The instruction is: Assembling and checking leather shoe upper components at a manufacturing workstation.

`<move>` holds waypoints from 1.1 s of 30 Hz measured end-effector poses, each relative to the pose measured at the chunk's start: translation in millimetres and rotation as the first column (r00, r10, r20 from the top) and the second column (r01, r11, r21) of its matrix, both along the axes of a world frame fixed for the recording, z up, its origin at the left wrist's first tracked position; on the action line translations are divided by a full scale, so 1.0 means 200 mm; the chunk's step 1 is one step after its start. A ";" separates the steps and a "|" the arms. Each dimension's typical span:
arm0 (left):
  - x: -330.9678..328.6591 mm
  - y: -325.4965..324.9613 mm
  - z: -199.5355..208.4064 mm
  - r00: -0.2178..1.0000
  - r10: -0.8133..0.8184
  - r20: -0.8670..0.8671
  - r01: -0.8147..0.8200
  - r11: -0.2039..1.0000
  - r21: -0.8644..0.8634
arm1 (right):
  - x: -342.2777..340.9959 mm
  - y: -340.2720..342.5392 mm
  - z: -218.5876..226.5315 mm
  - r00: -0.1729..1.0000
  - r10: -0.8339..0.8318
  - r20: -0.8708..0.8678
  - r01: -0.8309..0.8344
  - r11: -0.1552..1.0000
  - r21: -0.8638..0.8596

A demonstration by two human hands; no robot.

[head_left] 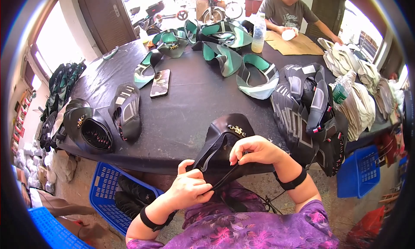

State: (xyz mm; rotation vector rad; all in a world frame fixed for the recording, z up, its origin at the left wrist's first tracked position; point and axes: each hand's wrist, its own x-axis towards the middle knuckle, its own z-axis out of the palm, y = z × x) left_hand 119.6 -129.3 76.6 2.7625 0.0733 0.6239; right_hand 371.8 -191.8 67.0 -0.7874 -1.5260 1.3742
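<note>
At the near edge of the table I hold a black shoe upper (227, 122) with a gold metal ornament on its front. Its toe end rests on the table, and its open back hangs toward me. My left hand (190, 186) is closed on the left side of its back edge, index finger raised. My right hand (257, 151) pinches the other side of that edge between thumb and fingertips. A thin dark edge or strip runs between the two hands; I cannot tell which. Both wrists wear black bands.
Stacked black uppers (88, 128) lie left, with a larger pile (302, 106) right. Green-lined uppers (259, 76), a phone (160, 83) and a bottle (258, 35) are farther back. A co-worker (287, 11) handles a white piece across the table. Blue baskets (101, 184) stand below.
</note>
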 end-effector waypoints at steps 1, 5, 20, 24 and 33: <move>0.00 -0.01 -0.01 1.000 0.018 -0.003 -0.018 1.000 -0.005 | 0.00 -0.01 0.02 1.000 0.002 -0.001 -0.002 1.000 -0.002; 0.03 -0.01 -0.01 1.000 -0.001 0.029 0.001 1.000 -0.002 | -0.02 -0.06 0.01 0.993 -0.099 0.058 0.087 0.980 0.178; 0.04 -0.03 0.01 0.926 0.174 0.334 -0.240 0.956 0.167 | 0.15 -0.33 -0.25 -0.031 -0.871 0.490 0.393 0.440 0.808; 0.08 -0.03 -0.04 0.923 0.211 0.322 -0.296 0.923 0.245 | 0.13 -0.29 -0.33 -0.183 -0.875 0.448 0.209 0.411 0.888; 0.14 -0.02 -0.09 0.951 0.190 0.243 -0.239 0.952 0.189 | 0.11 -0.38 -0.34 -0.168 -0.790 0.590 0.041 0.592 0.805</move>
